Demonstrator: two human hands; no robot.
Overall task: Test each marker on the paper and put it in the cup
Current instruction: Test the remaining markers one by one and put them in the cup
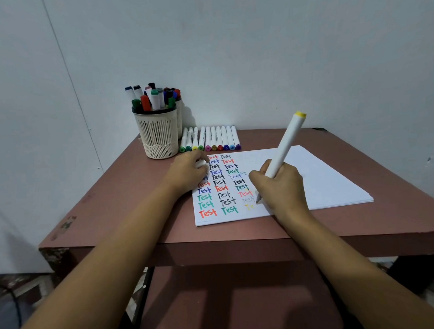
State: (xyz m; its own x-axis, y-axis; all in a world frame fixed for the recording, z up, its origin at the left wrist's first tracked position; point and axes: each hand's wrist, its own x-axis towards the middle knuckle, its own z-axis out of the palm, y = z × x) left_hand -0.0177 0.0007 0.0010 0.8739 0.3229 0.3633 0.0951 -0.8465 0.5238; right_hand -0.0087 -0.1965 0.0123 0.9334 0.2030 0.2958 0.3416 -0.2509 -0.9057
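a person works at a reddish-brown wooden surface [138, 217]. the right hand [277, 184] has its fingers wrapped round a white marker with a yellow end [284, 146], tip down on a stack of white paper [336, 179], partway through a faint yellow word [249, 207] at the foot of the third column. the left hand [186, 174] rests on the paper's far left corner, fingers curled round what looks like a small white cap [201, 163]. the sheet already carries three columns of the word "test" in red, black, blue, green and grey, so many markers seem to have been tried. a cream slotted plastic cup [158, 134] stands at the far left of the surface, packed with upright markers, and a second cup [179, 116] sits just behind it, also holding some. beside the cups, a row of about ten white markers with coloured ends [210, 138] lies side by side, apparently waiting their turn. by my reckoning the job is well past half: this yellow one needs finishing, capping and dropping in the cup, then the row.
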